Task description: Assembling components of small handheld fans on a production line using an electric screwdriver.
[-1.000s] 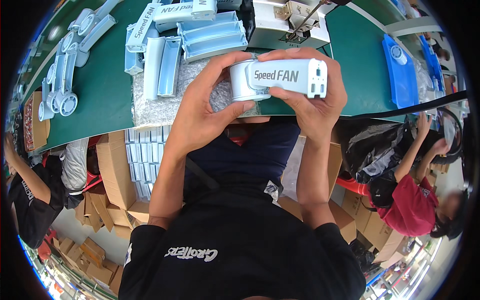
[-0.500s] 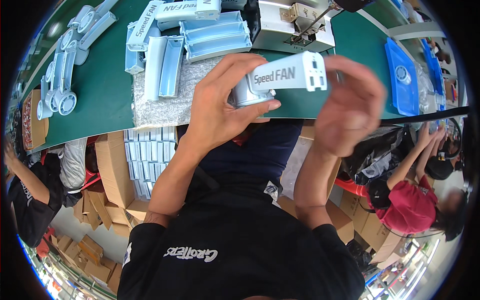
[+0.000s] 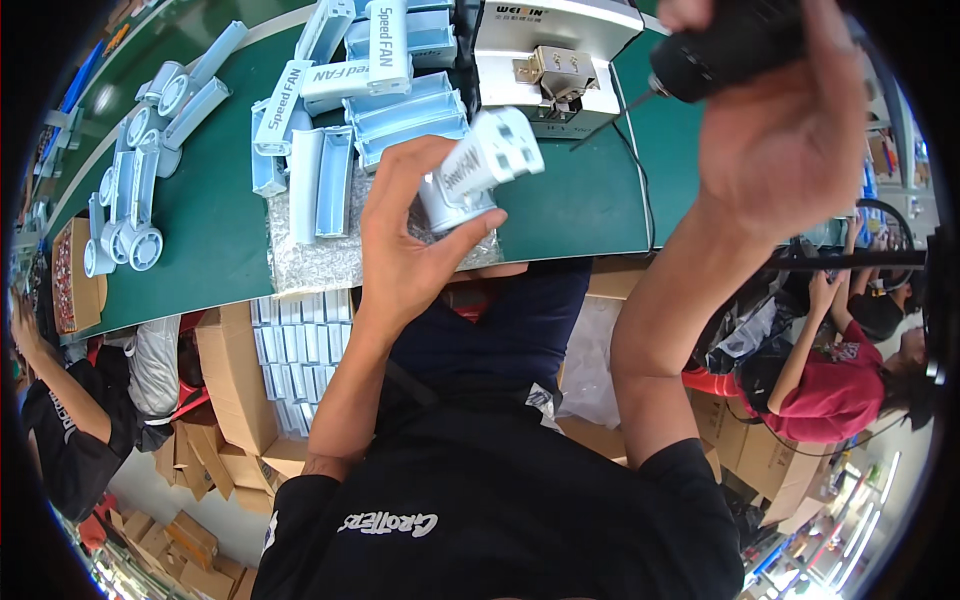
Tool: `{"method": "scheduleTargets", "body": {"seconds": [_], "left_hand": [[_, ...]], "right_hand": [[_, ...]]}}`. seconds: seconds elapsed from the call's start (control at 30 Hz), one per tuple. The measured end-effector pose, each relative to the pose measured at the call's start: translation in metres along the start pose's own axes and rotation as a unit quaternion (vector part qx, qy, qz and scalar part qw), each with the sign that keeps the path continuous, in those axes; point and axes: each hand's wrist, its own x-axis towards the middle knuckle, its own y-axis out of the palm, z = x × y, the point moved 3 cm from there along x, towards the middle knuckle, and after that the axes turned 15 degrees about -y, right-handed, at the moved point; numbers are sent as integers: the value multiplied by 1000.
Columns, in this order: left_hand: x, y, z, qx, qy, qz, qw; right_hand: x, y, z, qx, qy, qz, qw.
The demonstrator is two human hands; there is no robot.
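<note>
My left hand [image 3: 400, 240] grips a pale blue plastic fan housing [image 3: 462, 190] by its round base, thumb in front and fingers behind. The housing's arm tilts up to the right, its slotted end blurred. At the upper right, my right hand [image 3: 780, 150] is wrapped around a black electric screwdriver [image 3: 725, 50]. Its thin bit points down and left, apart from the housing, in front of a silver screw feeder [image 3: 545, 75]. Motion smears the right hand, and part of the tool is hidden behind it.
Pale blue shells [image 3: 405, 115] are piled on bubble wrap [image 3: 305, 262] at the left-centre of the green table [image 3: 585, 215]. Assembled fan parts [image 3: 135, 195] lie far left beside a carton of small parts [image 3: 85, 285]. A cable runs down from the feeder. People sit at both sides.
My right hand has moved up and right from beside the housing and taken hold of the screwdriver. The left hand has shifted left and slightly down, with the housing tilted further upward.
</note>
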Motion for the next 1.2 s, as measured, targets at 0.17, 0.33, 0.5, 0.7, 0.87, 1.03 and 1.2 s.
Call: {"method": "scheduleTargets", "body": {"seconds": [0.17, 0.33, 0.5, 0.7, 0.87, 1.03, 1.2], "left_hand": [[6, 3, 9, -55, -28, 22, 998], [9, 3, 9, -31, -26, 46, 998], [9, 3, 7, -29, -11, 47, 998], [8, 3, 7, -36, -46, 48, 997], [8, 3, 6, -27, -39, 44, 998], [7, 3, 3, -14, -42, 33, 998], [9, 3, 0, -6, -30, 24, 999]], "right_hand": [[9, 2, -6, 273, 2, -52, 961], [15, 10, 4, -69, -42, -27, 996], [18, 8, -18, -23, -48, -29, 998], [19, 12, -34, 43, -56, -31, 997], [22, 13, -31, 100, -69, -29, 992], [24, 13, -25, 164, -81, -23, 983], [18, 13, 3, 182, -35, -56, 981]]}}
